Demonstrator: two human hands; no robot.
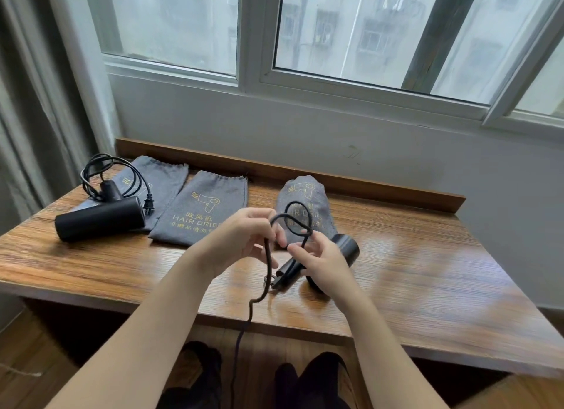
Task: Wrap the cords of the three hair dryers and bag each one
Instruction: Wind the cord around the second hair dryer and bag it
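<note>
Your left hand (244, 240) and right hand (317, 262) both pinch the cord (268, 256); keep loops even and tight above the hair dryer (345, 250) near the tabletop's (427, 271) front edge.

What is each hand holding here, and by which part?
Both hands hold the cord of the near hair dryer: the left hand grips one side of its loop, the right hand pinches the other.

Right hand (320, 262) hides dryer (348, 248) middle; cord (244, 332) end lost below table (427, 271) edge.
</note>
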